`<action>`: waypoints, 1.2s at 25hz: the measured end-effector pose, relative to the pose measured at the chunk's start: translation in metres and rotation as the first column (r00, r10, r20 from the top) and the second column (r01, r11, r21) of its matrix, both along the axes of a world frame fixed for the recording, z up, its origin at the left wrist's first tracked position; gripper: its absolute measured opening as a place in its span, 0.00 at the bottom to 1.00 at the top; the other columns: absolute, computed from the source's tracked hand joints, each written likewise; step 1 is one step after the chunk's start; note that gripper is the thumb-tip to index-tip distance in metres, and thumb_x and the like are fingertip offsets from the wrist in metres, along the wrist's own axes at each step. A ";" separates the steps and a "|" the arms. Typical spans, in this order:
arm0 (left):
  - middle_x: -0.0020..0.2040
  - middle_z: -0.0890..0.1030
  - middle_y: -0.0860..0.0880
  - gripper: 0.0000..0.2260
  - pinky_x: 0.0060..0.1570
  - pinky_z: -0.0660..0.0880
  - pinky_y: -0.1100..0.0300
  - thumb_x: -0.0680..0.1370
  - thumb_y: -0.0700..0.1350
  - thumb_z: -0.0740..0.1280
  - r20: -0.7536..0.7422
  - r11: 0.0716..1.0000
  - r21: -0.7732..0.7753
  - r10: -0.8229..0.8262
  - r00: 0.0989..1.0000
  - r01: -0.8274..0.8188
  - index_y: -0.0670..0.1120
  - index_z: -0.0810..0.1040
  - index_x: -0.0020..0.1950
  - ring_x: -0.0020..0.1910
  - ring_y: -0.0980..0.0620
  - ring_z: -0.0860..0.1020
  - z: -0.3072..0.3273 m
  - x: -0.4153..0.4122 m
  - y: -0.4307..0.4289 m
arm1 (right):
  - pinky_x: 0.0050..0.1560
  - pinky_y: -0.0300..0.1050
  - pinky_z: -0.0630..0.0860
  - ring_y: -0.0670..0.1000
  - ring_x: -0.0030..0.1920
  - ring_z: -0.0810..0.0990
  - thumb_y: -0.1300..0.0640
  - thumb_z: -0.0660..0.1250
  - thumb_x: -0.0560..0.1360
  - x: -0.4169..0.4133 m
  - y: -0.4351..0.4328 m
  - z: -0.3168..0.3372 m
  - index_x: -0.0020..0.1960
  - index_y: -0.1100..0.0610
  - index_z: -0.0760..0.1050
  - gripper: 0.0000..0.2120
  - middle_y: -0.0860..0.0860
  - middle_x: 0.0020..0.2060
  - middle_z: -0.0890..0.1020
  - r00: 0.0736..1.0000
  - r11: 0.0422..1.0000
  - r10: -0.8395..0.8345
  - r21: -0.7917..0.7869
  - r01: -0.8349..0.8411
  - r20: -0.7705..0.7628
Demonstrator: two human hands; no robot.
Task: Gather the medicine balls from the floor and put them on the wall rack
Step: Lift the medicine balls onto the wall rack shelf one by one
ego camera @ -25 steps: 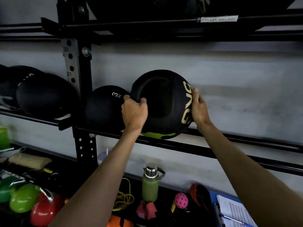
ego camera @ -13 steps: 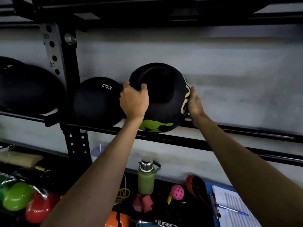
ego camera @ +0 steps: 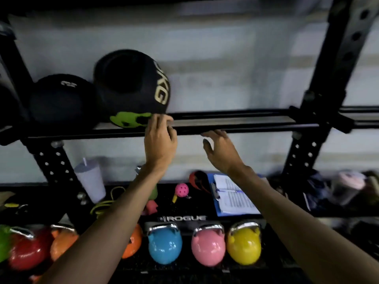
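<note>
A black medicine ball (ego camera: 131,87) with gold lettering and a green patch rests on the rack's two black rails (ego camera: 235,121), pressed against a smaller black ball (ego camera: 61,99) on its left. My left hand (ego camera: 160,140) is just below and right of the big ball, its fingertips near the green patch and the front rail, holding nothing. My right hand (ego camera: 221,150) hovers below the rail further right, fingers spread and empty.
Black rack uprights stand at left (ego camera: 51,167) and right (ego camera: 328,78). Below, a shelf holds a cup (ego camera: 90,179), a pink ball (ego camera: 181,190) and a clipboard (ego camera: 231,197). Coloured kettlebells, blue (ego camera: 165,244), pink (ego camera: 208,245) and yellow (ego camera: 244,243), line the bottom.
Both hands have let go of the big ball and dropped below the rail. The ball stays on the rack. My view has swung down and to the right.
</note>
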State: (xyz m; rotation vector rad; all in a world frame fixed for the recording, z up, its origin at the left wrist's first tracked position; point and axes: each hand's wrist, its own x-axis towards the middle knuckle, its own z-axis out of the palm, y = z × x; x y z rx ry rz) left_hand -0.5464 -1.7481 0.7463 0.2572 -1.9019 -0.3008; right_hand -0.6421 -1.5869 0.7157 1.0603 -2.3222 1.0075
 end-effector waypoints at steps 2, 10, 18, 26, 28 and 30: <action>0.49 0.79 0.45 0.07 0.40 0.76 0.50 0.75 0.38 0.64 0.141 0.995 0.074 -0.078 0.987 0.068 0.44 0.77 0.51 0.46 0.41 0.80 -0.039 -0.002 0.046 | 0.59 0.56 0.75 0.62 0.59 0.77 0.57 0.62 0.79 0.010 0.053 -0.033 0.61 0.58 0.79 0.14 0.58 0.56 0.82 0.998 0.996 -0.054 0.076 0.051 0.027; 0.47 0.83 0.41 0.04 0.43 0.76 0.48 0.78 0.43 0.63 0.786 0.952 0.206 -0.299 0.541 0.227 0.46 0.77 0.49 0.47 0.37 0.81 -0.225 -0.007 0.196 | 0.50 0.56 0.79 0.63 0.54 0.81 0.52 0.58 0.77 0.048 0.267 -0.205 0.53 0.55 0.78 0.13 0.58 0.50 0.82 0.862 0.874 -0.366 0.448 0.189 0.350; 0.50 0.83 0.43 0.05 0.47 0.75 0.50 0.78 0.45 0.61 0.945 0.892 0.326 -0.312 -0.095 0.314 0.47 0.76 0.48 0.52 0.39 0.80 -0.374 -0.010 0.297 | 0.46 0.54 0.78 0.61 0.49 0.81 0.54 0.57 0.78 0.099 0.394 -0.344 0.46 0.55 0.75 0.10 0.56 0.47 0.82 0.478 0.800 -0.566 0.589 0.118 0.672; 0.53 0.82 0.46 0.07 0.51 0.78 0.52 0.80 0.46 0.60 0.821 0.840 0.478 -0.322 -0.472 0.257 0.50 0.78 0.50 0.53 0.43 0.81 -0.477 -0.047 0.374 | 0.45 0.52 0.75 0.64 0.51 0.82 0.57 0.55 0.79 0.104 0.430 -0.435 0.49 0.61 0.78 0.14 0.62 0.51 0.83 0.105 0.741 -0.668 0.646 0.183 0.737; 0.51 0.83 0.45 0.06 0.51 0.80 0.51 0.79 0.45 0.61 0.780 0.828 0.521 -0.364 -0.510 0.207 0.49 0.78 0.48 0.50 0.42 0.82 -0.495 -0.056 0.383 | 0.48 0.54 0.76 0.65 0.53 0.82 0.59 0.56 0.80 0.100 0.435 -0.451 0.51 0.63 0.78 0.13 0.63 0.52 0.83 0.048 0.732 -0.670 0.648 0.211 0.741; 0.47 0.83 0.44 0.05 0.48 0.81 0.50 0.77 0.45 0.62 0.737 0.828 0.546 -0.403 -0.542 0.128 0.50 0.76 0.42 0.46 0.42 0.83 -0.524 -0.066 0.389 | 0.52 0.54 0.76 0.66 0.56 0.81 0.61 0.56 0.80 0.094 0.440 -0.475 0.54 0.64 0.78 0.14 0.63 0.55 0.82 -0.033 0.723 -0.661 0.648 0.238 0.750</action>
